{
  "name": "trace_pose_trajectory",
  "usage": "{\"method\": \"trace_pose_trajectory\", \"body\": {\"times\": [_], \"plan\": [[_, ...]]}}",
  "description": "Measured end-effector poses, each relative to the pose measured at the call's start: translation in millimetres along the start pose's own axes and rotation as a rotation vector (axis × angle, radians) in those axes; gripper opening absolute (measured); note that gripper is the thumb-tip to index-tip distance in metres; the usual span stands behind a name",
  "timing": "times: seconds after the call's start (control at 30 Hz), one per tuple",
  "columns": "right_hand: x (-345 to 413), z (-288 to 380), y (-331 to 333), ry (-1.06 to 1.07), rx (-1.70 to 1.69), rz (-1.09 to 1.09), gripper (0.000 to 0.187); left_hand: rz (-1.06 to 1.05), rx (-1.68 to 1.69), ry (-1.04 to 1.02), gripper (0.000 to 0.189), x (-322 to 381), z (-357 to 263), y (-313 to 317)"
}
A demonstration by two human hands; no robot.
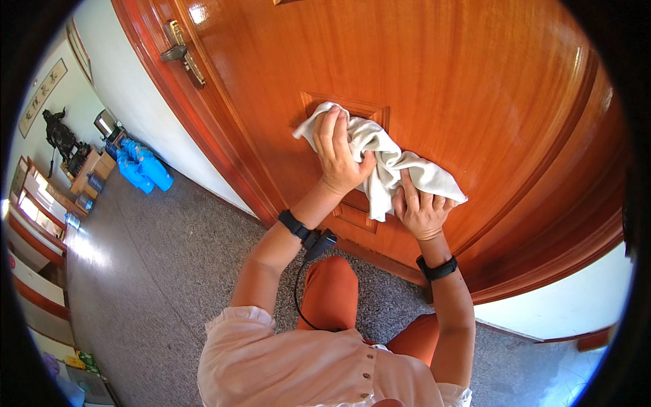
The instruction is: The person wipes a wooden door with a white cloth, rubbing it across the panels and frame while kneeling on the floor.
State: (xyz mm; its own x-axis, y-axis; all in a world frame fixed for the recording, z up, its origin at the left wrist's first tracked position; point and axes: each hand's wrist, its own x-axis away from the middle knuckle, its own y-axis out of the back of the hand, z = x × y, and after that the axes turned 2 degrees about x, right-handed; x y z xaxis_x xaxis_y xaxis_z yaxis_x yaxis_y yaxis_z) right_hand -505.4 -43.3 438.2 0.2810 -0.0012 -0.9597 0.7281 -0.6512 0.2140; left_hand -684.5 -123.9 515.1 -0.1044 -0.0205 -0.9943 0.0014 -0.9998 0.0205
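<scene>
A crumpled white cloth (379, 145) lies against the lower part of a glossy reddish-brown wooden door (432, 76). My left hand (338, 152) presses on the cloth's upper left part, fingers pointing up the door. Lower and to the right, my right hand (422, 206) grips the cloth's other end, its fingertips tucked under a fold. Between the hands the fabric bunches into folds. Behind it shows a raised moulding (379, 113) framing a panel, mostly covered by cloth and hands. Another stretch of moulding (356, 216) appears below.
A metal door handle (175, 53) projects at the upper left. Speckled grey floor (152, 264) extends left, with blue water jugs (145, 165) by the white wall (152, 102). A dark statue (61, 135) stands on a wooden cabinet (94, 170). From my left wrist strap (295, 224) hangs a cable (296, 290).
</scene>
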Motion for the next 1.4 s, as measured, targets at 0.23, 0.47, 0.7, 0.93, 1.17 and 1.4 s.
{"method": "trace_pose_trajectory", "body": {"times": [0.23,0.47,0.7,0.93,1.17,1.4], "plan": [[1,-1,-2,0.024,-0.112,-0.039,0.038,0.124,0.203,-0.230,0.050,7,-22,-7],[-3,1,2,0.007,-0.016,-0.008,0.044,0.022,0.052,0.048,0.071,3,-3,5],[-6,1,7,0.034,0.013,0.101,0.048,0.126,0.056,-0.043,0.058,35,-6,-6],[-10,22,4,0.210,-0.125,0.295,0.045,0.243,0.036,-0.135,0.047,98,10,19],[0,53,-4,0.161,-0.316,0.314,0.048,0.246,-0.159,-0.008,0.053,101,25,36],[-19,85,-15,0.158,-0.387,0.345,0.046,0.205,-0.075,0.175,0.046,101,13,38]]}}
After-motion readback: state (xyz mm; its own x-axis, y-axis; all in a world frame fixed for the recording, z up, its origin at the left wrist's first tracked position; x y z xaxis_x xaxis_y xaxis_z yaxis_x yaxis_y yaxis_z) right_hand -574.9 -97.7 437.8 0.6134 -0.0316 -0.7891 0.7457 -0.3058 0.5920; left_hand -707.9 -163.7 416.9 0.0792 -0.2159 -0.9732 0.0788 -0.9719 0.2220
